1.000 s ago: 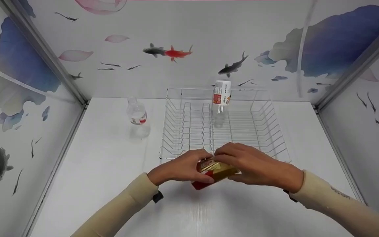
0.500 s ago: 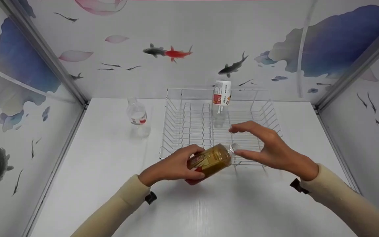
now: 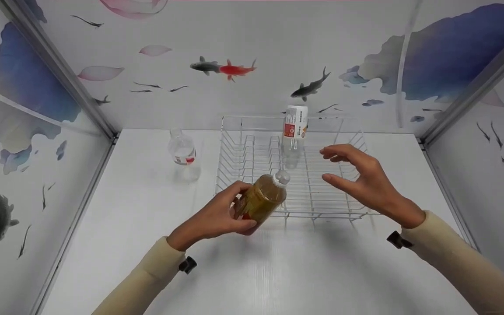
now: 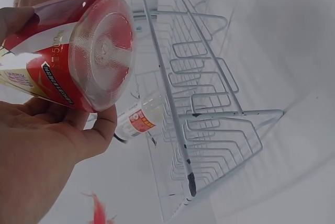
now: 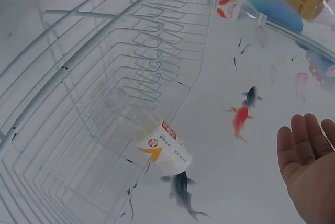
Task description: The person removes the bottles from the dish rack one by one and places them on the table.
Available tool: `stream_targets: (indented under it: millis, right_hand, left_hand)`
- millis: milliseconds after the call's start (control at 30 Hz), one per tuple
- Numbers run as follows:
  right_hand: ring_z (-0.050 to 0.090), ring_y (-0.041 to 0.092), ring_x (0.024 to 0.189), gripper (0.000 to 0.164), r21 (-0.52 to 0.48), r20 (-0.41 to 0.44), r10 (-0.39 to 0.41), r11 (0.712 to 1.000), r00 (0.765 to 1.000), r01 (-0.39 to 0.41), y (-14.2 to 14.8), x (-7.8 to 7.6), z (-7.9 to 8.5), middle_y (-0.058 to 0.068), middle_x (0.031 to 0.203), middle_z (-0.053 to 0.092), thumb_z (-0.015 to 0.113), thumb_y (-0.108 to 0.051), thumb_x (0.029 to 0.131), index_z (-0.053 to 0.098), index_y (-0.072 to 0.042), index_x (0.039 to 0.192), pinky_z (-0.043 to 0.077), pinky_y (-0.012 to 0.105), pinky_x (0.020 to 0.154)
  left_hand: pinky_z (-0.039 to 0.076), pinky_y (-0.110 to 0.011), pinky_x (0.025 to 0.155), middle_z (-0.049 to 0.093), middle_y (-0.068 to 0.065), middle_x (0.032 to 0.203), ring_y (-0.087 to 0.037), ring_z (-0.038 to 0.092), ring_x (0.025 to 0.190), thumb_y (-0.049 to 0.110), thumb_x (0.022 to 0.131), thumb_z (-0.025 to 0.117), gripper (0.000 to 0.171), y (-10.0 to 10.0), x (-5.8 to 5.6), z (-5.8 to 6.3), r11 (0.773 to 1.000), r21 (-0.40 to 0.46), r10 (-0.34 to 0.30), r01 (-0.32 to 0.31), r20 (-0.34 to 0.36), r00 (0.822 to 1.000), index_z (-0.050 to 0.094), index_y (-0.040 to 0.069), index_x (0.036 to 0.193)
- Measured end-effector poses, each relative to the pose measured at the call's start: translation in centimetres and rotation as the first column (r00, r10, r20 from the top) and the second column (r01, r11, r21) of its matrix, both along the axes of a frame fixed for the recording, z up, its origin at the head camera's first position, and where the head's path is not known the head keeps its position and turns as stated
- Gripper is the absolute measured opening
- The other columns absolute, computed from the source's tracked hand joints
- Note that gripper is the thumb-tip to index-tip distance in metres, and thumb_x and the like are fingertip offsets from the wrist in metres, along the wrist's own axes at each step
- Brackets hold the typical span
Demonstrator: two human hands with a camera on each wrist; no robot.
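Observation:
My left hand (image 3: pixel 217 212) grips a bottle (image 3: pixel 264 197) with a gold and red label, fingers and thumb round its sides. In the head view the bottle tilts, its translucent top toward the back right, above the front of the wire rack. Its ridged clear base faces the left wrist camera (image 4: pixel 104 48). My right hand (image 3: pixel 365 181) hovers over the rack's right part, thumb and fingers apart, holding nothing. A wire dish rack (image 3: pixel 252 117) stands behind the hands; inside, a clear bottle (image 3: pixel 295 124) with a white and red label leans against its back rim, label end up.
Left of the rack stands another clear bottle (image 3: pixel 185 159) with a small red and white label. White panels with painted fish and petals enclose the table (image 3: pixel 129 188) at the back (image 3: pixel 269 39) and on both sides.
My right hand has let go of the gold-labelled bottle and moved away to the right and back. My left hand has swung the bottle's top up and leftward, toward the rack.

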State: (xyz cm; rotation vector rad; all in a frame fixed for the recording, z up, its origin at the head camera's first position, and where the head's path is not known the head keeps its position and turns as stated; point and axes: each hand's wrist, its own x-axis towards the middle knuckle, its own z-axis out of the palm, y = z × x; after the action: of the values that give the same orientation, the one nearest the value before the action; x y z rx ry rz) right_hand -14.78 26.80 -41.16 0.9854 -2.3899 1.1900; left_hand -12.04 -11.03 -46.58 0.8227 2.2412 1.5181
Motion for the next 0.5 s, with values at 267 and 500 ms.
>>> stream_targets:
  millis: [267, 500]
  right_hand:
    - [0.069, 0.027, 0.124, 0.056, -0.042, 0.053, -0.027, 0.999, 0.998, 0.030, 0.6, -0.8, -0.5, 0.006, 0.139, 0.072, 0.084, 0.004, 0.094, 0.067, -0.005, 0.146, 0.055, 0.029, 0.108]
    - [0.069, 0.026, 0.125, 0.055, -0.041, 0.079, -0.075, 0.996, 0.994, 0.078, 1.1, -1.2, -1.2, 0.009, 0.139, 0.072, 0.085, 0.003, 0.094, 0.069, -0.006, 0.145, 0.056, 0.027, 0.108]
  left_hand:
    - [0.050, -0.052, 0.108, 0.062, -0.001, 0.143, -0.022, 0.057, 0.129, 0.017, 0.091, 0.089, 0.067, -1.4, 0.3, -0.3, 0.996, 0.064, 0.061, -0.057, -0.065, 0.996, 0.055, 0.016, 0.148]
    - [0.049, -0.054, 0.114, 0.064, 0.005, 0.145, -0.021, 0.056, 0.136, 0.022, 0.090, 0.093, 0.070, -2.5, 0.5, -0.9, 0.988, 0.090, 0.129, -0.123, -0.069, 0.989, 0.058, 0.021, 0.150]
